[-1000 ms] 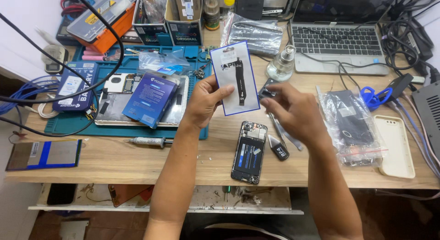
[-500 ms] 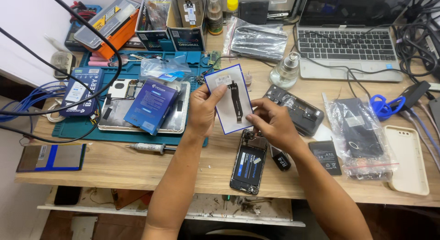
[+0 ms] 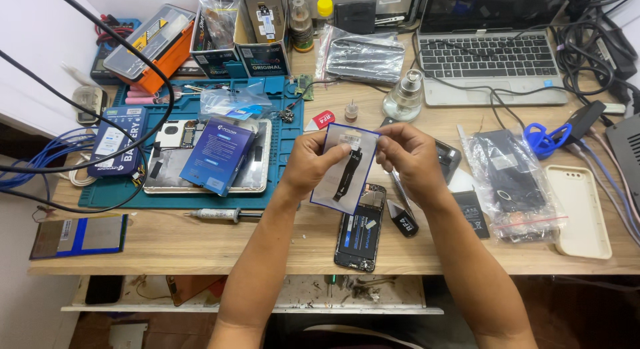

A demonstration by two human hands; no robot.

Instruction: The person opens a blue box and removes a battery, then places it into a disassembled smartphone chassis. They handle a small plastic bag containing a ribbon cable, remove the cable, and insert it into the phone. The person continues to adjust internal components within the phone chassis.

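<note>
1. The left hand (image 3: 308,164) and right hand (image 3: 407,156) pinch the top corners of a small clear packet (image 3: 345,168) with a blue border, holding it upright so the black strip inside shows.
2. It hangs just above an opened phone (image 3: 361,228) on the wooden desk (image 3: 200,242).
3. A blue box (image 3: 218,156) lies on a tray left of the hands; the right fingertips, perhaps, are working the seal.

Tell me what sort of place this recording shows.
Most likely a phone repair bench. An opened phone lies on the wooden desk, a blue repair mat holds a tray of parts, and both hands hold a packaged flex cable.
</note>
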